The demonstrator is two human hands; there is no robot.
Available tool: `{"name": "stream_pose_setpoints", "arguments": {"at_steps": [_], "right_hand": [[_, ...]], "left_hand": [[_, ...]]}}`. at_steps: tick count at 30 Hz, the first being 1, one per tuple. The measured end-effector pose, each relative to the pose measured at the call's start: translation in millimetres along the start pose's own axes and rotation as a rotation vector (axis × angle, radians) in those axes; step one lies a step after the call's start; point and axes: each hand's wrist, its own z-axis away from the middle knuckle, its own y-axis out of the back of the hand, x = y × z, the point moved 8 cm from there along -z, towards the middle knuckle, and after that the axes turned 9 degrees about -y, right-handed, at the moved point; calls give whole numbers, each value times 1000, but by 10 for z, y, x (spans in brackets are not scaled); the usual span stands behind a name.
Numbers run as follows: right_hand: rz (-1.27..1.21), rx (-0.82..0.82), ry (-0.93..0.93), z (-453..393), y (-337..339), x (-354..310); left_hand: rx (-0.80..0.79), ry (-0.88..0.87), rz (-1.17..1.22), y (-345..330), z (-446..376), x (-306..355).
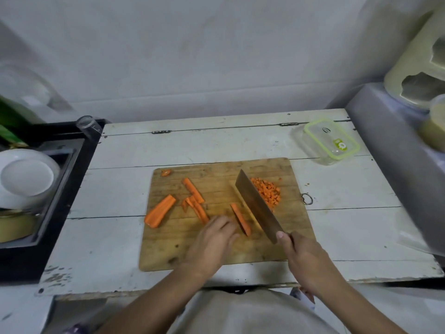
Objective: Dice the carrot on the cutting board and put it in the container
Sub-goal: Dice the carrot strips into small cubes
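Observation:
A wooden cutting board (216, 249) lies on the white table. On it are a thick carrot half (160, 210) at the left, several carrot strips (195, 198) in the middle, one strip (240, 219) beside the blade, and a pile of diced carrot (268, 192) at the right. My right hand (303, 256) grips the handle of a cleaver (257, 206), whose blade stands between the single strip and the dice. My left hand (212, 244) rests on the board with its fingertips at the near end of that strip. A clear container with a green-rimmed lid (331, 141) sits at the table's back right.
A black sink (55, 179) at the left holds white bowls (26, 177) and a pot. A glass (89, 126) stands at the sink's back corner. A grey appliance (395, 150) borders the table on the right. A small metal ring (307, 198) lies beside the board.

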Motion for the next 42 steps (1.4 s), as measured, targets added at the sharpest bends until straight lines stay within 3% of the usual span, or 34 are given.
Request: {"name": "stream_pose_setpoints", "arguments": {"at_steps": [1,3,10,34,39,42], "right_hand": [[29,4,-2,35,-38,-14],[43,5,3,110,-111,-41],[159,9,3,223,-256,-35],[179,-42,-8,269,-325,-66],[213,-61,-95,215,-334,-80],[249,9,-26,75,-330,-278]], "left_hand": [[-17,-104,-25,-68,16,63],[-1,-150,-27,-153,-16,84],[116,-80,8,-163,-64,130],[68,-60,13,-219,-64,104],[77,-68,35,-231,-73,94],[73,-57,59,-272,-86,36]]}}
